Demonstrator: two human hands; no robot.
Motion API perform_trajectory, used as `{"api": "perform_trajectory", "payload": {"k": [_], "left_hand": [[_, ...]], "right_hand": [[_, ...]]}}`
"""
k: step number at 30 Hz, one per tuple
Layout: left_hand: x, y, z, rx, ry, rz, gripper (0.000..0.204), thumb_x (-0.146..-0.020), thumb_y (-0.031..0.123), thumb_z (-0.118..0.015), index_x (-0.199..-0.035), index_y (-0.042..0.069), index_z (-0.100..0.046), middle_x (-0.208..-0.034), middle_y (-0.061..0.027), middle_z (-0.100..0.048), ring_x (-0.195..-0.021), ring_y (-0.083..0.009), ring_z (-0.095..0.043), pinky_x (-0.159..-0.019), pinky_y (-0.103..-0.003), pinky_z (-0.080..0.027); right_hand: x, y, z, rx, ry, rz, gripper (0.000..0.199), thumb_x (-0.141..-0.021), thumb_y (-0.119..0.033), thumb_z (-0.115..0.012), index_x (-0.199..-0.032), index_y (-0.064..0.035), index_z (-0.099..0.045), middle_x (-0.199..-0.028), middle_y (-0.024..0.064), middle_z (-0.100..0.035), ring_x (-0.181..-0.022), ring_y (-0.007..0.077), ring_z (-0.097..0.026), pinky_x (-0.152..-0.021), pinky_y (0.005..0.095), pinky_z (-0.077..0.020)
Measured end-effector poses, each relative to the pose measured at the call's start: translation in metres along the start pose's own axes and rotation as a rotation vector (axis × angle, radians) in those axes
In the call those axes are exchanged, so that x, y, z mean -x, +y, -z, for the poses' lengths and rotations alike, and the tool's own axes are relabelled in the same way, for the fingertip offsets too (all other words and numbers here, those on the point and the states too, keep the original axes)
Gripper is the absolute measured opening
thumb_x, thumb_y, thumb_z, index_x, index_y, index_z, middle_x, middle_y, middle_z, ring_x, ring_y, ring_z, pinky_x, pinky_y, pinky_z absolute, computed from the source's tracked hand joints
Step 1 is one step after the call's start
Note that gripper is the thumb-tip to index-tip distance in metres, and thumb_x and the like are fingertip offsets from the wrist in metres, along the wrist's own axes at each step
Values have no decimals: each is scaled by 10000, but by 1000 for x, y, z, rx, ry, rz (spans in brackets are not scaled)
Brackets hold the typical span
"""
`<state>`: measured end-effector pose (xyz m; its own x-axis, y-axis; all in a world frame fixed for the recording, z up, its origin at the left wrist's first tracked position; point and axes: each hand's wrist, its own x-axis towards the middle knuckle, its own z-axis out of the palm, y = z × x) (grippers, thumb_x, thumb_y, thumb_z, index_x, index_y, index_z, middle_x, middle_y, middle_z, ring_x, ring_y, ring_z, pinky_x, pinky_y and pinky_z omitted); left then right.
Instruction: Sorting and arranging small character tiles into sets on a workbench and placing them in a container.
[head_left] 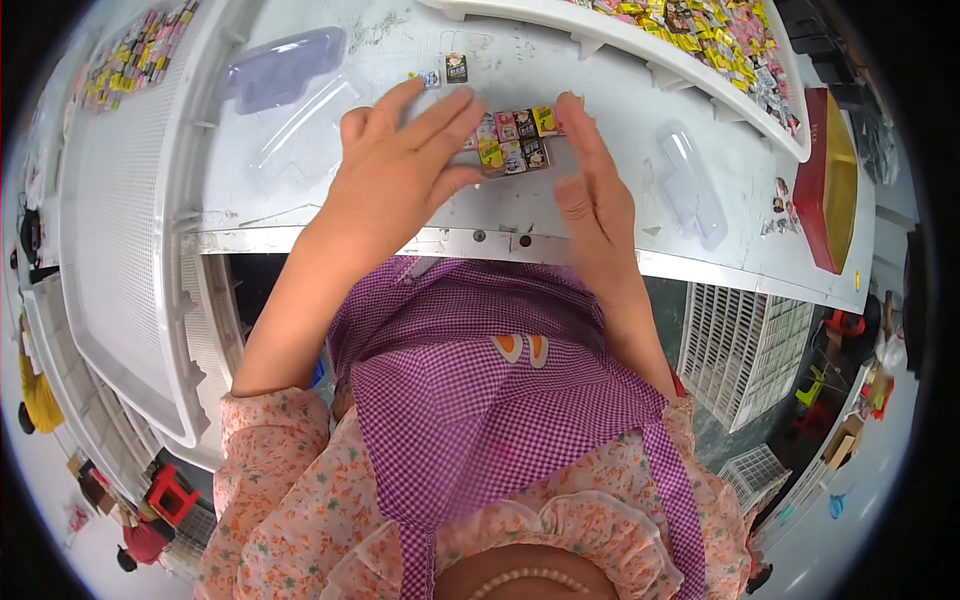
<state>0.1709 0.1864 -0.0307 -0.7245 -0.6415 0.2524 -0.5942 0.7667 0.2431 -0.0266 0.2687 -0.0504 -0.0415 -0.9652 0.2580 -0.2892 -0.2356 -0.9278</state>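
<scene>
On the white desk [300,190], a small block of colourful square packets [512,140] lies in two tight rows, and everything else is placed here relative to that block. The left hand [400,170] lies flat just left of the block, fingers stretched out and slightly spread, their tips resting on the block's left end; it clamps nothing. The right hand [595,190] stands on edge against the block's right side, fingers straight and held together, pressing inward rather than gripping. So the block sits squeezed between the two hands.

Just beyond the block, farther from the person, two loose packets [445,72] lie side by side on the desk. Well to the left of the block rest two clear plastic tray shells [285,70], one bluish, one colourless. To the right of the block, another clear plastic shell [690,185] lies on the desk. Far behind and to the right, a long white tray [690,75] holds a heap of more colourful packets [720,30]. Farther right again stands a red box [825,190]. Below the block, the desk's metal edge [480,238] meets the person's purple checked apron [480,380].
</scene>
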Motion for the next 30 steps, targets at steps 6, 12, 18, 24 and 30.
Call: {"api": "perform_trajectory", "payload": {"k": [6,12,18,24,30], "left_hand": [[4,2,-10,-112,-22,-7,471,-831,343,-602,-1246,127,-548,-1317,1,-500,-1275,-270,-352,-1015,-449,-262],[5,5,3,44,-47,7,558,-842,352,-582,-1333,120,-452,-1404,-29,-409,-1345,-255,-279,-1086,-459,-179],[5,3,2,56,-222,-12,611,-840,295,-577,-1380,97,-372,-1454,-42,-327,-1384,-235,-199,-1132,-439,-102],[8,-1,3,173,-230,-9,620,-839,264,-595,-1385,89,-359,-1465,-67,-302,-1389,-257,-184,-1135,-433,-98],[10,-13,14,352,-8,130,598,-786,222,-676,-1322,86,-448,-1295,-97,-492,-1198,-290,-410,-1027,-398,-270]], "right_hand": [[-2,0,-10,484,-84,88,557,-946,-341,-444,-1378,-8,-333,-1443,152,-325,-1369,311,-237,-1127,439,-117],[-3,-8,-16,788,-123,227,571,-875,-283,-555,-1357,-36,-377,-1430,126,-350,-1355,319,-262,-1118,479,-150],[-2,-10,-22,802,-230,193,593,-818,-282,-607,-1321,-25,-426,-1411,121,-379,-1336,312,-301,-1105,489,-202],[-2,-12,-16,799,-283,202,561,-872,-272,-559,-1339,-9,-393,-1421,161,-351,-1334,329,-302,-1105,481,-195],[5,-6,0,13,253,-17,449,-932,-201,-492,-1315,18,-412,-1371,201,-406,-1324,381,-300,-1111,459,-155]]}}
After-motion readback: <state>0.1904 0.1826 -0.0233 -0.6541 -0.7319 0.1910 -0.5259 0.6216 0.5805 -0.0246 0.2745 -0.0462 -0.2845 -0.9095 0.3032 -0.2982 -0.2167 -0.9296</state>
